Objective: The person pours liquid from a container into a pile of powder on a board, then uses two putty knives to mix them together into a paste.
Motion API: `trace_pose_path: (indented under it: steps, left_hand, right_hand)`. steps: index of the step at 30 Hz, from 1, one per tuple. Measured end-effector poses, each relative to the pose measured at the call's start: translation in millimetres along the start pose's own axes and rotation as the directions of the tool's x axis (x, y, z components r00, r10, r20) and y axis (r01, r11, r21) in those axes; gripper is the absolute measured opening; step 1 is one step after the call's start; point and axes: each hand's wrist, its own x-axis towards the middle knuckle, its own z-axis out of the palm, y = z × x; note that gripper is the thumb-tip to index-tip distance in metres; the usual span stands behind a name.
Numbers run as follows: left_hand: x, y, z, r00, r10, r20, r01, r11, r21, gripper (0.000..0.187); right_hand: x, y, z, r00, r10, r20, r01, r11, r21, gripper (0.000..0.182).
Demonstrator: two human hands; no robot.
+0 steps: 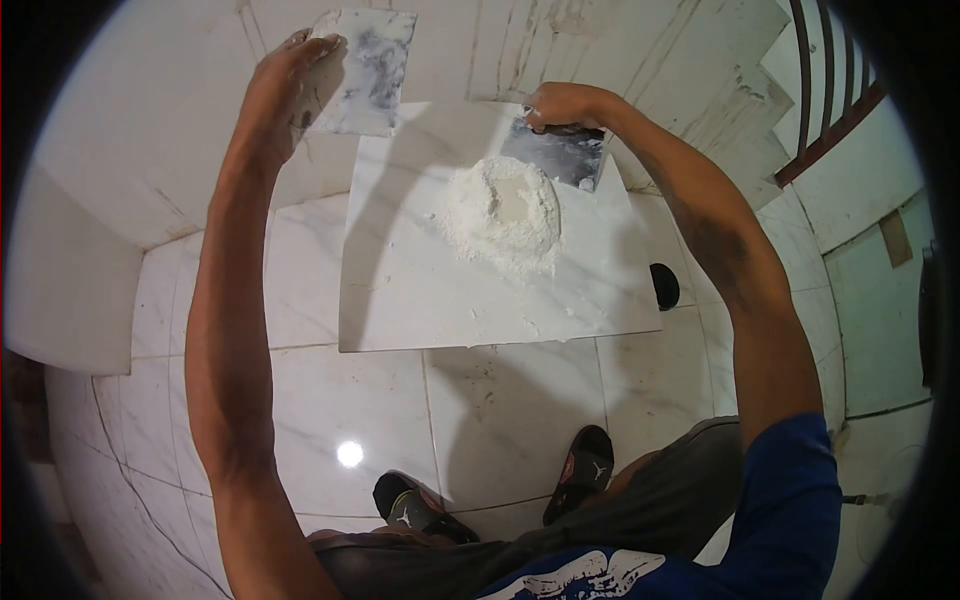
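My left hand is closed on the edge of a flat rectangular scraper smeared with white, lifted beyond the far left corner of a marble-patterned board. In my right hand is a second flat scraper, darker and shiny, tilted over the board's far right part. Just left of and below it lies a mound of white powder with a hollow in its middle. A pale, smooth patch, perhaps liquid, fills that hollow.
Behind the board stands a pale wall with brown drip stains. Dark red railings are at the upper right. A small black round-edged object sits by the board's right edge. My slippered feet are on the tiled floor; a thin cable runs at left.
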Motion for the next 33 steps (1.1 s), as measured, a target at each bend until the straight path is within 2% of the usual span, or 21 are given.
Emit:
trace_pose_path:
  steps: [5, 8, 10, 14, 17, 20, 23, 26, 29, 32, 33]
  left_hand:
    - [-3.4, 7.1, 6.8, 1.000, 0.001, 0.020, 0.000, 0.999, -0.052, 0.032]
    - [-1.9, 5.5, -1.6, 1.000, 0.003, 0.028, -0.003, 1.000, -0.002, 0.036]
    - [-1.5, 4.1, -5.2, 1.000, -0.007, 0.022, 0.007, 0.999, 0.033, 0.040]
    - [0.9, 0.7, -6.8, 1.000, -0.009, 0.002, 0.009, 1.000, 0.026, 0.042]
    - [-0.4, -1.1, -2.0, 0.999, -0.016, -0.034, 0.016, 1.000, 0.017, 0.042]
    - [5.0, -6.8, -3.5, 0.999, -0.022, -0.025, 0.022, 1.000, 0.008, 0.041]
    - [3.5, -7.8, -6.7, 1.000, -0.004, 0.027, 0.003, 1.000, 0.024, 0.040]
    - [6.0, -5.7, -6.7, 1.000, -0.010, 0.028, 0.009, 0.999, 0.038, 0.039]
    - [5.2, -6.2, -4.4, 1.000, 0.006, 0.017, -0.007, 1.000, 0.023, 0.040]
    - [4.3, -5.3, -1.3, 1.000, -0.014, -0.008, 0.015, 0.999, 0.044, 0.040]
    - [4.2, -5.0, -0.5, 0.999, -0.029, -0.020, 0.031, 0.998, 0.058, 0.040]
  right_hand:
    - [7.9, -9.6, -0.5, 0.997, -0.034, 0.070, 0.033, 0.999, 0.022, 0.027]
    - [20.0, -8.4, -1.9, 0.986, -0.156, 0.061, 0.165, 0.968, -0.188, 0.032]
    - [26.6, -2.9, 1.1, 0.965, -0.262, -0.019, 0.254, 0.948, -0.190, 0.026]
    - [29.5, 0.6, -0.5, 0.936, -0.348, -0.053, 0.338, 0.931, -0.141, 0.025]
    - [15.0, -14.5, -13.2, 0.974, -0.220, 0.057, 0.227, 0.957, -0.182, 0.027]
    - [13.3, -10.0, -13.6, 0.945, -0.315, -0.084, 0.283, 0.920, -0.273, 0.029]
    - [-13.1, -28.0, -21.8, 0.984, -0.177, 0.009, 0.175, 0.968, -0.181, 0.031]
    - [-26.8, -30.9, -25.0, 0.971, -0.236, 0.046, 0.240, 0.959, -0.149, 0.030]
    - [-39.9, -28.6, -24.0, 0.973, -0.217, 0.074, 0.226, 0.961, -0.161, 0.036]
    - [-79.4, -49.0, -15.6, 0.954, -0.301, 0.012, 0.299, 0.943, -0.147, 0.036]
    - [-92.9, -57.1, -12.6, 0.940, -0.340, -0.009, 0.329, 0.916, -0.228, 0.036]
